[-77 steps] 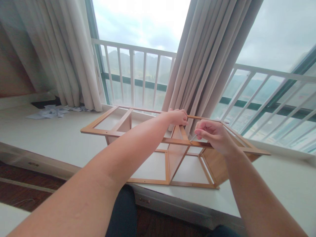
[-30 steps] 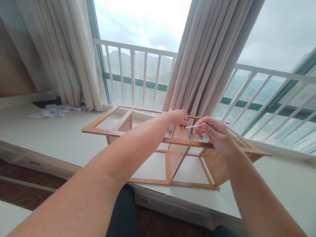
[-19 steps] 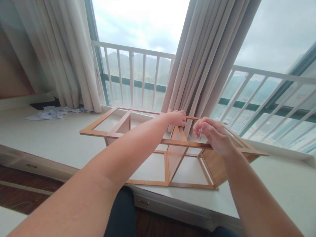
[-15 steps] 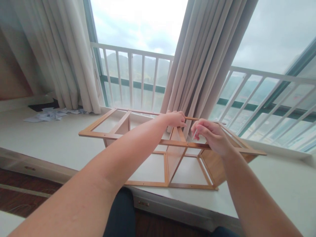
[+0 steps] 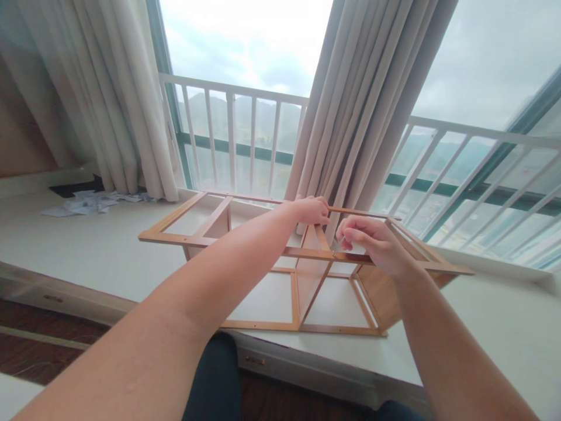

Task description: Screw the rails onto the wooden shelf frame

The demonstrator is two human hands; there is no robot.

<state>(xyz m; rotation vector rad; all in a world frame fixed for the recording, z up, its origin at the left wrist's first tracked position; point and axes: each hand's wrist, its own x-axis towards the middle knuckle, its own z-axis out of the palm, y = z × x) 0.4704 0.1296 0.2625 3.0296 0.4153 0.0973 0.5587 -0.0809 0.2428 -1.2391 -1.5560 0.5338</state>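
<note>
Left hand (image 5: 312, 210) gripped the far rail of the wooden rack (image 5: 302, 257), fingers curled over the bar just where the middle divider met it. Right hand (image 5: 372, 242) rested on the near rail beside it, fingertips pressed together as if pinching something small; whatever sat between them was hidden in this head view, so I cannot tell what it was. The rack stood on the pale window ledge (image 5: 105, 251), right of centre, with the drawn curtain (image 5: 368, 105) close behind its far side.

A slip looked possible: a small part pinched at the fingertips could have dropped through the open frame. The thin rails could also have twisted if the left grip had loosened.

The rack's open compartments held nothing visible. Crumpled papers (image 5: 83, 202) lay far left on the ledge.
</note>
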